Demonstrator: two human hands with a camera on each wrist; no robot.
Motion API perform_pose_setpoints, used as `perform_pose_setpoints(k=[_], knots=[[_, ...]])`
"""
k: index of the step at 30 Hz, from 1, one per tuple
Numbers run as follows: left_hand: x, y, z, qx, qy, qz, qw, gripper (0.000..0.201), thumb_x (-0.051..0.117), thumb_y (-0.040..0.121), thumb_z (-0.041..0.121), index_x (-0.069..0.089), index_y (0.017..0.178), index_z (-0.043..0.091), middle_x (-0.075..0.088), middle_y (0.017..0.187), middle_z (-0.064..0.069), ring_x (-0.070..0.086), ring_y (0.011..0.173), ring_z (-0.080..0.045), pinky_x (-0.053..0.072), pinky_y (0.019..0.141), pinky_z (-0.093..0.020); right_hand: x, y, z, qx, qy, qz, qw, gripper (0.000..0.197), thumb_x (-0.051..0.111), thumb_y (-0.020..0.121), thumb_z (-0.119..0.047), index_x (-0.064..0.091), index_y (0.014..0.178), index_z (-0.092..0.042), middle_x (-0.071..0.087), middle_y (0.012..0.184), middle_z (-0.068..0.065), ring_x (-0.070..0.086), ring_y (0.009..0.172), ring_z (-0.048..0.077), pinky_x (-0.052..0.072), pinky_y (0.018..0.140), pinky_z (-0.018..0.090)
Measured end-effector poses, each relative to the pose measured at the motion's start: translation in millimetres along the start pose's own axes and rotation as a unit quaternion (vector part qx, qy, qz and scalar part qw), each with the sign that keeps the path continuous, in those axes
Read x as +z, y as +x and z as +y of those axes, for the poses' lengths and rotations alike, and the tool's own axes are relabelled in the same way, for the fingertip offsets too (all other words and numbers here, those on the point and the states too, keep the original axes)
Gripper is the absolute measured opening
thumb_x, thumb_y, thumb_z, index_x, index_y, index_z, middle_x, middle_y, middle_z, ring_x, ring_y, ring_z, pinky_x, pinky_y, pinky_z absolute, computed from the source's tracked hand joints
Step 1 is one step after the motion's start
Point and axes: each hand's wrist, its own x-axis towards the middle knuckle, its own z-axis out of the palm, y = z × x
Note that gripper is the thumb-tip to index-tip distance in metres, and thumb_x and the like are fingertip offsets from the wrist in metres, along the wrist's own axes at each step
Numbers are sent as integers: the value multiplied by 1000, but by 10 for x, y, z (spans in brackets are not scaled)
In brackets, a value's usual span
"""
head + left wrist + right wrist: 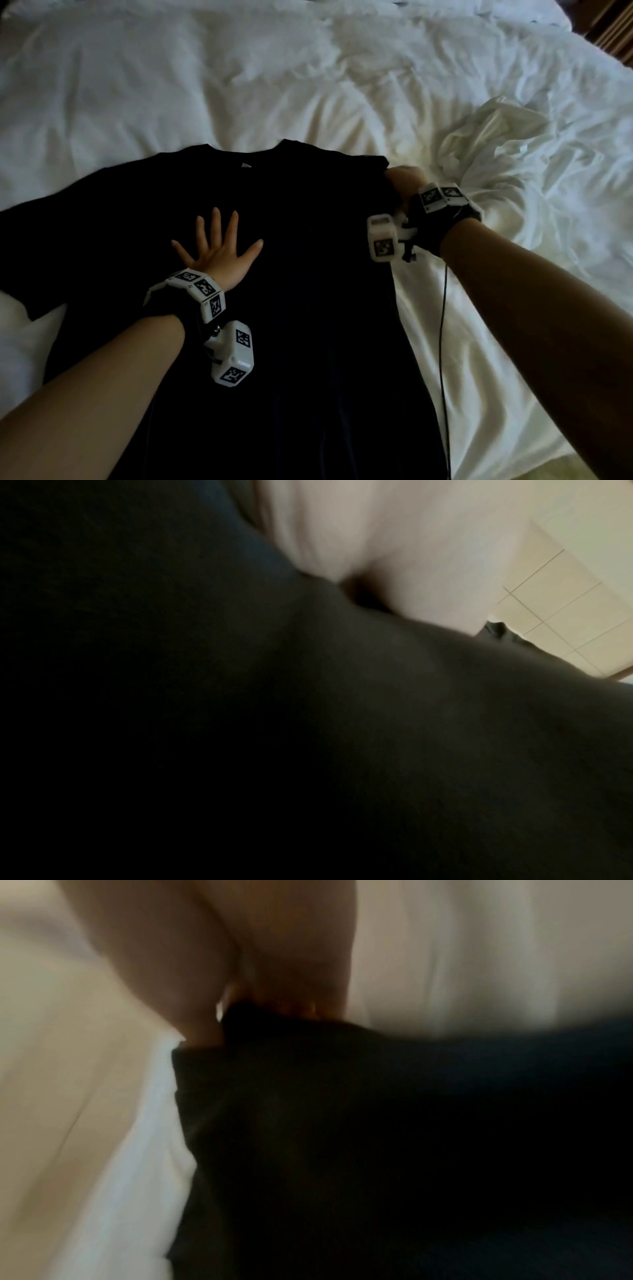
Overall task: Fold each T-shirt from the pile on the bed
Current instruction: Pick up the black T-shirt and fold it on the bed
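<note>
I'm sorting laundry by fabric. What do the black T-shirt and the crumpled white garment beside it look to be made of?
Black T-shirt: seemingly a soft knit, likely cotton jersey; matte, lies flat and limp under the left hand. White garment: thin, light cloth, slightly lustrous, holding sharp crumples; the fibre cannot be told.

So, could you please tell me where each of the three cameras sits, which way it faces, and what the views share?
Head: worn on the head, looking down at the black T-shirt on the bed; both forearms show, left hand flat, right hand at the shirt's edge.
Left wrist: lies low against the T-shirt, blurred; palm barely shows.
Right wrist: looks along the fingers pinching the shirt's edge.
Shared: all three show the black T-shirt.
</note>
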Motion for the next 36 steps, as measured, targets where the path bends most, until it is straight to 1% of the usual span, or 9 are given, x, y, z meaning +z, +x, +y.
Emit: perform_pose_setpoints(k=[4, 7, 13, 18, 23, 26, 30, 33, 36], knots=[[17, 14, -5, -11, 7, 3, 1000, 75, 21, 91, 68, -14, 149, 36, -27, 156, 5, -27, 143, -20, -16, 110, -61, -233, 135, 199, 17, -20, 174, 984, 30, 53, 93, -28, 56, 109, -2, 59, 106, 15, 55, 107, 31, 37, 76, 31], [19, 29, -19, -7, 6, 2, 1000, 75, 21, 91, 68, -14, 149, 37, -28, 156, 5, -27, 142, -20, -16, 110, -61, -292, 162, 321, 80, -30, 154, 984, 45, 49, 96, -33, 53, 121, 4, 60, 119, 18, 56, 111, 35, 39, 78, 33], [27, 16, -4, -8, 10, 7, 1000, 75, 21, 91, 67, -14, 149, 36, -28, 156, 5, -28, 142, -20, -16, 110, -61, -257, 234, 416, 125, 60, 49, 989, 56, 68, 81, -47, 61, 117, -4, 66, 102, 8, 61, 105, 31, 48, 96, 39], [29, 23, 2, -14, 17, 5, 1000, 75, 21, 91, 68, -13, 149, 36, -27, 156, 5, -27, 142, -20, -16, 109, -61, -415, 224, 355, 31, -31, 229, 972, 34, 56, 88, -15, 54, 122, -8, 49, 130, 11, 47, 120, 30, 38, 99, 34], [-141, -97, -12, 11, 35, -36, 999, 74, 24, 93, 64, -14, 149, 33, -27, 156, 3, -26, 143, -22, -12, 111, -60, -159, -45, 188, -48, -90, 255, 961, 51, 56, 90, -31, 40, 134, -12, 33, 141, 12, 30, 130, 32, 29, 105, 39], [-292, -256, -203, 48, 48, -70, 995, 74, 28, 94, 60, -12, 150, 33, -25, 157, 5, -22, 144, -20, -9, 115, -56, 15, -299, 100, -116, -68, 207, 969, 50, 55, 92, -32, 41, 135, -10, 35, 142, 12, 31, 132, 31, 28, 106, 38], [-471, -601, -549, 18, 67, -99, 993, 77, 34, 94, 58, -12, 150, 31, -23, 157, 2, -22, 144, -25, -7, 114, -57, 309, -582, 130, -196, -177, 12, 965, 59, 55, 90, -46, 40, 141, -18, 34, 148, 9, 27, 139, 31, 25, 113, 45], [-471, -898, -884, 9, 89, -120, 989, 82, 38, 93, 59, -14, 150, 32, -26, 156, 3, -23, 144, -25, -5, 115, -55, 416, -749, 393, -96, -344, -125, 926, 73, 51, 89, -56, 24, 148, -24, 19, 155, 8, 19, 142, 36, 21, 114, 51], [-504, -1093, -1196, 13, 103, -129, 986, 84, 42, 92, 58, -14, 150, 31, -24, 157, 3, -19, 145, -26, 3, 116, -52, 346, -837, 691, -45, -370, -129, 919, 78, 56, 87, -51, 18, 150, -24, 19, 153, 17, 25, 138, 40, 29, 112, 48]])
